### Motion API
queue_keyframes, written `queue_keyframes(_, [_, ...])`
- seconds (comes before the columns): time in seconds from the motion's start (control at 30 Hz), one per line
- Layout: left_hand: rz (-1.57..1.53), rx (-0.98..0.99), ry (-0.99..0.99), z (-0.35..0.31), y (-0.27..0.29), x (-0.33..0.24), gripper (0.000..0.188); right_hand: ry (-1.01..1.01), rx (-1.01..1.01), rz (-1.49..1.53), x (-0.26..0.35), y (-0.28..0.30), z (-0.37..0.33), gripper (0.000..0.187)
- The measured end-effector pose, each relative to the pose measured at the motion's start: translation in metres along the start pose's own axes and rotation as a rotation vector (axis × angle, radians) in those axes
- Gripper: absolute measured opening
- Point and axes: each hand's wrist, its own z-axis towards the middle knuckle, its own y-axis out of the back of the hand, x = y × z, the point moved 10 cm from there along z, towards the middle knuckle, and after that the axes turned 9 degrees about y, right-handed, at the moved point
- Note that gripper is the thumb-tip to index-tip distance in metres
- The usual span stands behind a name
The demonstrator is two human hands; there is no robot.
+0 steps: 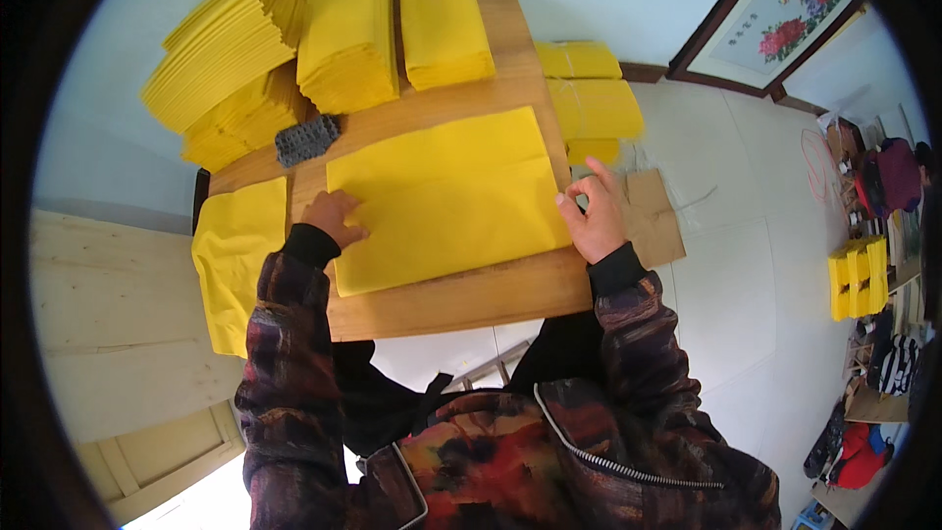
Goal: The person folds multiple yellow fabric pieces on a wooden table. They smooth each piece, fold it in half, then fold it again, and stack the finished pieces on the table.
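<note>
A flat yellow fabric-like sheet point(451, 201) lies on the wooden table point(442, 308) in front of me, a faint crease running across it. My left hand point(336, 218) rests at its left edge, thumb and fingers apart and bent over the material. By the right edge, my right hand point(597, 214) has its thumb and index finger curled together into a ring, the other fingers stretched out. Whether anything is pinched between those fingertips is too small to tell. Beyond the sheet's upper left corner sits a dark grey, knitted-looking item point(308, 140).
Tall yellow stacks point(346, 34) line the table's far side. Another yellow piece point(240, 260) hangs over the left edge. Yellow bundles point(595, 108) and brown cardboard point(655, 218) lie right of the table. Farther right stand cluttered shelves point(888, 304) and a framed flower picture point(775, 15).
</note>
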Motion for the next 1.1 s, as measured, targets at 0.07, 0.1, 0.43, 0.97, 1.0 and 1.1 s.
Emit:
queue_keyframes(0.07, [-0.044, 0.003, 0.035, -0.004, 0.005, -0.003, 0.050, -0.079, 0.064, 0.083, -0.008, -0.002, -0.019, 0.019])
queue_keyframes(0.1, [-0.051, 0.033, 0.065, -0.005, 0.006, -0.005, 0.052, -0.116, 0.088, 0.122, -0.011, -0.002, -0.026, 0.019])
queue_keyframes(0.43, [-0.106, -0.360, -0.154, -0.034, 0.004, -0.093, 0.064, -0.177, 0.042, 0.214, -0.007, -0.003, -0.037, 0.019])
queue_keyframes(0.97, [0.027, -0.289, -0.048, -0.027, -0.026, -0.096, 0.061, -0.205, 0.031, 0.265, -0.012, -0.007, -0.043, 0.024])
queue_keyframes(1.0, [0.038, -0.301, -0.055, -0.028, -0.025, -0.097, 0.061, -0.228, 0.015, 0.290, -0.014, -0.006, -0.044, 0.025])
queue_keyframes(1.1, [0.034, -0.311, -0.062, -0.028, -0.025, -0.096, 0.062, -0.229, 0.022, 0.284, -0.013, -0.006, -0.045, 0.025])
